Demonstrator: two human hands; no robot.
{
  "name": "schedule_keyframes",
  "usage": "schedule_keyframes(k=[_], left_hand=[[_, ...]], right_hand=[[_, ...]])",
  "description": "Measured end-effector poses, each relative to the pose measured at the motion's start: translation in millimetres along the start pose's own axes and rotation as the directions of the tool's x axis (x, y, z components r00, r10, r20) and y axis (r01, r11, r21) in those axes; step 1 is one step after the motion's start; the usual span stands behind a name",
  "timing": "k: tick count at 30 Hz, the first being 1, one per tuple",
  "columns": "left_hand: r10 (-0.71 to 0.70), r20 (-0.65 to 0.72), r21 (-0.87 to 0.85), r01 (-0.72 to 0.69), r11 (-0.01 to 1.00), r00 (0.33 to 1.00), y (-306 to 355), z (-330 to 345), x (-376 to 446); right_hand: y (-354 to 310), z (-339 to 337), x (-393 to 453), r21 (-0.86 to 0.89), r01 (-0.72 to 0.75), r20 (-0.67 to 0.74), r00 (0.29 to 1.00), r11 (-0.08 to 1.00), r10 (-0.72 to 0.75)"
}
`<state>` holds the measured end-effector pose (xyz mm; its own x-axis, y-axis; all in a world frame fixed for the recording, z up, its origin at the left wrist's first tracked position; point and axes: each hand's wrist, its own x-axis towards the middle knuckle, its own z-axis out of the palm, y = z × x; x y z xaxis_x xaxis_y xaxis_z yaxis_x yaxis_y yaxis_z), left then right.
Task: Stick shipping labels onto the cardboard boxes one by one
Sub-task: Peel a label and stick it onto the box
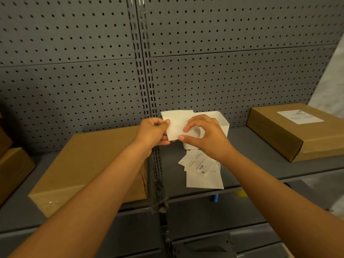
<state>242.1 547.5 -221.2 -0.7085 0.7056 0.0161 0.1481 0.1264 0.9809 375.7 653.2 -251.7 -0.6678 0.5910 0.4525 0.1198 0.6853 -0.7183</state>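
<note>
Both hands hold a white label sheet [176, 121] up above the grey shelf, its blank side toward me. My left hand [153, 132] pinches its left edge between thumb and fingers. My right hand [203, 135] pinches the sheet's lower right part with curled fingers. A plain cardboard box [89, 164] with no label on top lies on the shelf under my left forearm. At the right stands another cardboard box [290, 129] with a white shipping label [300, 117] stuck on its top.
A white plastic bin [222, 125] sits behind my right hand. Loose printed labels and backing papers [202, 170] lie on the shelf [260, 164] below it. More cardboard boxes [13, 168] stand at the far left. A grey pegboard wall [223, 81] closes the back.
</note>
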Motion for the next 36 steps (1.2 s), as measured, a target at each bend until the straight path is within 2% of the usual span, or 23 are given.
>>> schedule_keyframes(k=[5, 10, 13, 15, 17, 20, 24, 29, 36], left_hand=[[0.025, -0.046, 0.042, -0.023, 0.999, 0.999, -0.2, 4.5, 3.6], [0.000, 0.007, -0.019, 0.000, 1.000, 1.000, 5.0, 11.5, 2.8], [-0.029, 0.115, -0.126, 0.043, 0.991, 0.993, 7.3, 10.4, 2.0], [-0.026, 0.180, -0.128, 0.050, 0.991, 0.983, 7.1, 8.8, 1.9], [0.005, 0.195, -0.066, 0.008, 0.998, 0.981, 5.6, 8.2, 2.1], [0.111, 0.080, 0.139, -0.121, 0.983, 0.991, -0.4, 8.9, 6.2], [0.271, 0.014, 0.324, -0.260, 0.910, 0.963, -8.1, 5.4, 13.1], [0.497, 0.170, 0.614, -0.486, 0.623, 0.851, -9.1, 3.7, 15.7], [0.383, 0.251, 0.614, -0.453, 0.647, 0.889, -4.4, 0.1, 15.1]], right_hand=[[-2.4, 5.5, 0.8, -0.154, 0.065, 0.019, 0.998, 0.986, -0.062], [-7.9, 8.7, 6.7, -0.001, 0.066, 0.036, 0.997, 0.998, -0.066], [-6.6, 5.2, 9.9, 0.086, 0.006, -0.061, 0.998, 0.996, -0.001], [-4.1, 3.4, 12.3, 0.144, -0.070, -0.079, 0.993, 0.987, 0.082], [-1.4, 2.7, 14.6, 0.241, -0.153, -0.038, 0.985, 0.958, 0.167], [-2.8, 1.1, 15.2, 0.407, -0.222, 0.028, 0.973, 0.886, 0.231], [-4.3, -3.6, 13.7, 0.411, -0.264, 0.084, 0.964, 0.872, 0.252], [-3.2, -5.0, 14.6, 0.466, -0.331, 0.157, 0.944, 0.821, 0.291], [-0.2, -9.0, 15.0, 0.461, -0.380, 0.276, 0.920, 0.802, 0.278]])
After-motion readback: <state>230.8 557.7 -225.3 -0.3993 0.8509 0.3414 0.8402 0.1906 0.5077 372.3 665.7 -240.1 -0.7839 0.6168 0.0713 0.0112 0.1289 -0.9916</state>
